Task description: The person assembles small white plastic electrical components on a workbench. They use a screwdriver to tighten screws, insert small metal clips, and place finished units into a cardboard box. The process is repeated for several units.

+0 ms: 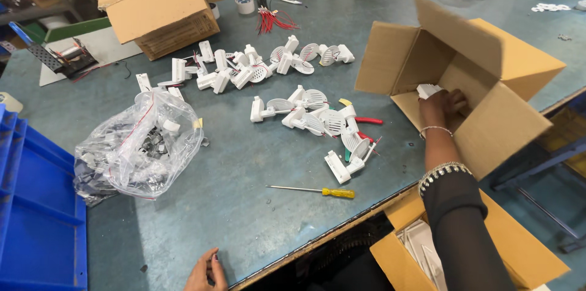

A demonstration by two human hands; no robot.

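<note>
My right hand [441,108] reaches into an open cardboard box [488,71] that lies tipped on the table's right edge; its fingers close around a white plastic part [427,89] at the box mouth. My left hand [206,273] rests curled on the table's near edge, holding nothing that I can see. Two loose groups of white plastic fittings with round grilles lie on the grey-green table [244,193]: one in the middle [311,117], one farther back [256,65]. A yellow-handled screwdriver [317,191] lies between my hands.
A clear plastic bag [137,144] of small metal parts sits at the left. A blue crate [36,218] stands at the far left. Another open carton [159,10] is at the back left, and a box of white parts [421,254] is below the table edge. Red wires [271,21] lie at the back.
</note>
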